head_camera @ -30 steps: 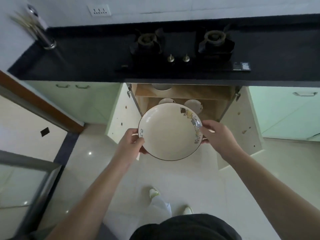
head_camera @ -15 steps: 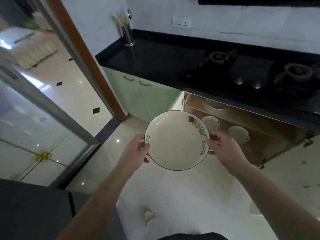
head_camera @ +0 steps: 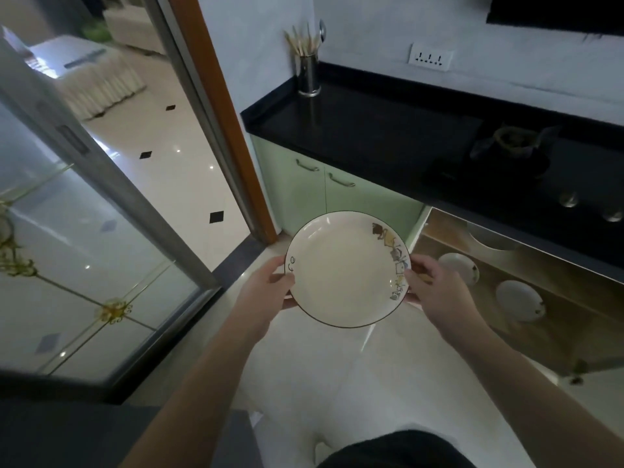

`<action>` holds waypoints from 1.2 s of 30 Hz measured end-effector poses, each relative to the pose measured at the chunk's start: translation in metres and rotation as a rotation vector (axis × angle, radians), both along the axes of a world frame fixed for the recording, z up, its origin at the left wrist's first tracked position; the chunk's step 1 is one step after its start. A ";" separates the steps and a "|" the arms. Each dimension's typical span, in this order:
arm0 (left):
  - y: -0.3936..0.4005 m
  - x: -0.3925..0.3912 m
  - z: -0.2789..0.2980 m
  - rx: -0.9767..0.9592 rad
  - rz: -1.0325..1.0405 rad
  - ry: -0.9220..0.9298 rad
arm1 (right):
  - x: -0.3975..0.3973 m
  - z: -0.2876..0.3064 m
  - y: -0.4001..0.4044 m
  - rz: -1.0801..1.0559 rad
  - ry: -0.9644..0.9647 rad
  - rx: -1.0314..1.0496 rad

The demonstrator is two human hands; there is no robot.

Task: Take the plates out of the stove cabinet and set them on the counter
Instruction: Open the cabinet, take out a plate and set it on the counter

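Plate (head_camera: pixel 347 269) gripped at opposite rims by left hand (head_camera: pixel 266 292) and right hand (head_camera: pixel 435 293), clear of the cabinet (head_camera: pixel 526 265); advise keeping it level while lifting onto the black table (head_camera: pixel 364 130)

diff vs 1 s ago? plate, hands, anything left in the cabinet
The view swung left: the plate, earlier in front of the open stove cabinet, is now off to its left, before the green doors. Same grip: left hand and right hand on opposite rims. Two small dishes remain inside. Counter has no plate.
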State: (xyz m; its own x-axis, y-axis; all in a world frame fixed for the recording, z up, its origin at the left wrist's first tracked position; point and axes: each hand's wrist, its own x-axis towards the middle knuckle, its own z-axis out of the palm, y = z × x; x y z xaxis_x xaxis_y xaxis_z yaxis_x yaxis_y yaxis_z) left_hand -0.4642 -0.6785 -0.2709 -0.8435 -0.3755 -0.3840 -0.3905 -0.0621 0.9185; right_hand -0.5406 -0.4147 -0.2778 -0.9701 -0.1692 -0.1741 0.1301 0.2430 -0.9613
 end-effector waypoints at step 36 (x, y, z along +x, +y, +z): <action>-0.262 -0.339 0.004 -0.012 -0.014 0.092 | -0.310 -0.014 -0.277 -0.250 -0.008 0.029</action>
State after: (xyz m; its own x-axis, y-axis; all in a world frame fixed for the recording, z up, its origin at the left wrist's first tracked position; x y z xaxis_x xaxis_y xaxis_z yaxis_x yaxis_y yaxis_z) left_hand -0.8037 -0.9404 -0.2673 -0.8801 -0.3680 -0.3000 -0.3051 -0.0458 0.9512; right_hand -0.8507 -0.6922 -0.2922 -0.9797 0.0809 -0.1836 0.1976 0.2301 -0.9529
